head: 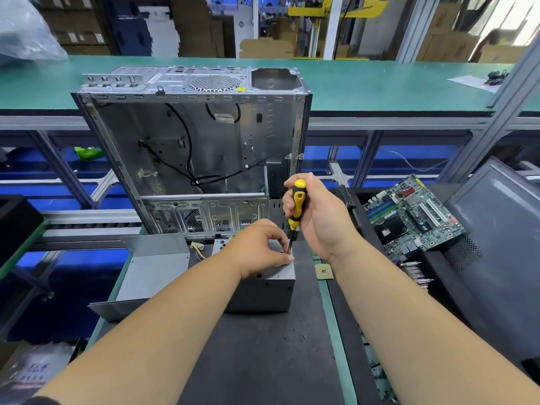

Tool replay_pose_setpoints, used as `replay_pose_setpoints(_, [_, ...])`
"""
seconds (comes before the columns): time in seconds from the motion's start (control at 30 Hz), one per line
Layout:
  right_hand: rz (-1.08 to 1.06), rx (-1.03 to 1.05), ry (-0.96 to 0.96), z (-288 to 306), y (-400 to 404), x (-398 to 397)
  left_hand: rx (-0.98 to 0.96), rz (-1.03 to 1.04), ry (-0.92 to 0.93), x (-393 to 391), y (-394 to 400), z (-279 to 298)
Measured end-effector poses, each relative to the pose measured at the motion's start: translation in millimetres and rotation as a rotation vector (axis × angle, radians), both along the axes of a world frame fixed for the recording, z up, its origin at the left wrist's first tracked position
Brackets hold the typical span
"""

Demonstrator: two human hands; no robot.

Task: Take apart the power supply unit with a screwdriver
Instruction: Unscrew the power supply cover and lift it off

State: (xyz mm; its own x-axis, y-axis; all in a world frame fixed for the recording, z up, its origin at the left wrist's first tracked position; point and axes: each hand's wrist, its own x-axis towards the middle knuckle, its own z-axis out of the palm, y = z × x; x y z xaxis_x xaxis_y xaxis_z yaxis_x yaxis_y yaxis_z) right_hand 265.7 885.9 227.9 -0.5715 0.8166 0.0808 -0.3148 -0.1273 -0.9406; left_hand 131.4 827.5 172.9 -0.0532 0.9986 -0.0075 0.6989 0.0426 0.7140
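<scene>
Screwdriver [297,206] work at the near right top corner of the power supply unit [264,283] looks like the step in hand. The unit, a grey sheet-metal box with small punched holes, sits on the dark mat of the table [263,352], just in front of the gutted computer case [193,147]. The right hand [317,217] has its grip clamped round the yellow-and-black handle, shaft upright, tip down at the box's top edge. The left hand [263,251] pinches right at the tip, fingers together on something too small to make out.

To do this well, I judge the shaft should stay square to the screw head, with firm downward pressure before turning, since thin steel screws strip easily.

A loose bent metal cover [152,273] lies to the left; a green motherboard [409,211] rests far right.
</scene>
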Motion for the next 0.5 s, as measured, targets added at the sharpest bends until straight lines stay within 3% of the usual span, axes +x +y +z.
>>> replay_pose_setpoints(0.2, [-0.009,-0.052,-0.03,-2.4,5.3,-1.1,0.036,0.016,0.005,-0.5,-0.6,-10.8])
replay_pose_setpoints(0.37, [-0.043,0.064,-0.102,-4.9,6.6,-0.8,0.032,0.031,-0.054,-2.5,-0.3,-11.3])
replay_pose_setpoints(0.5, [-0.016,0.034,-0.058,-2.4,7.9,-2.7,0.015,0.036,-0.074,-3.4,1.6,-10.2])
